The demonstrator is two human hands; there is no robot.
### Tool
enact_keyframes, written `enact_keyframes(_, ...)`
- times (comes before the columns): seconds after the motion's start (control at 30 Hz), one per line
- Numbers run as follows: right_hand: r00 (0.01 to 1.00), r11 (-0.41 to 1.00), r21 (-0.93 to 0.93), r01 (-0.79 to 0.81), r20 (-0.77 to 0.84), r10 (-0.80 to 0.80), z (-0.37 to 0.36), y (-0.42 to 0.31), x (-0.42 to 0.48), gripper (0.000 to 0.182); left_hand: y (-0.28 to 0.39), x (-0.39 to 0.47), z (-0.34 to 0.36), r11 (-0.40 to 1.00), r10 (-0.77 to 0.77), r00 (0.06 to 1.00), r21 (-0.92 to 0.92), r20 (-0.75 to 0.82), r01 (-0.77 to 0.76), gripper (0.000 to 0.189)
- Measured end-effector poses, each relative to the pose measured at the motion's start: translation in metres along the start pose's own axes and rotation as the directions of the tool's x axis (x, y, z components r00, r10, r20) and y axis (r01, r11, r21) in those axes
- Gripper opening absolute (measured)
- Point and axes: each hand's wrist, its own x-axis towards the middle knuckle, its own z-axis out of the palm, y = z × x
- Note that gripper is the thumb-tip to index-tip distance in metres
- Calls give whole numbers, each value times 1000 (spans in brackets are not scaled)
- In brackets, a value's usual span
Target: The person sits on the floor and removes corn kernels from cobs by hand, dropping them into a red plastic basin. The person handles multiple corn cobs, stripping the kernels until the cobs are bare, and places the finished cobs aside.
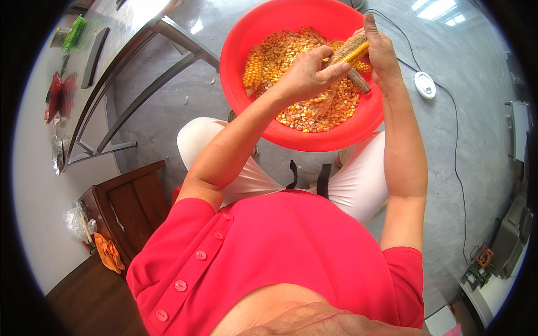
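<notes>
A partly shelled corn cob is held over the red plastic basin, with bare cob on one side and a strip of yellow kernels on the other. My right hand grips its far end, thumb pointing up. My left hand has its thumb and fingers around the near end. Loose orange and yellow corn kernels fill the basin's bottom. An ear of corn with many kernels leans at the basin's left wall. Below the cob lies a stick-like wooden handle, its middle hidden by my hands and the cob.
A metal-legged table stands to the left, above a brown wooden cabinet with an orange cloth. On the grey floor at right, a cable runs from a white round device. My knees flank the basin's near side.
</notes>
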Motion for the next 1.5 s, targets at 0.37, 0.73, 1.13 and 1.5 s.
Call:
enact_keyframes(0.37,988,983,98,156,-6,-157,17,-3,-3,38,-4,-4,18,917,-35,999,-397,-1,32,39)
enact_keyframes(0.73,991,989,66,135,-28,-133,15,-5,-5,23,-3,-7,17,824,-108,993,-555,43,114,41)
enact_keyframes(1.13,999,986,165,13,-32,-8,14,-8,-1,23,-5,-6,9,657,-207,967,-712,146,248,47)
enact_keyframes(1.5,993,992,98,75,-96,-66,7,-6,0,24,-2,-8,11,708,-180,978,-676,107,205,31)
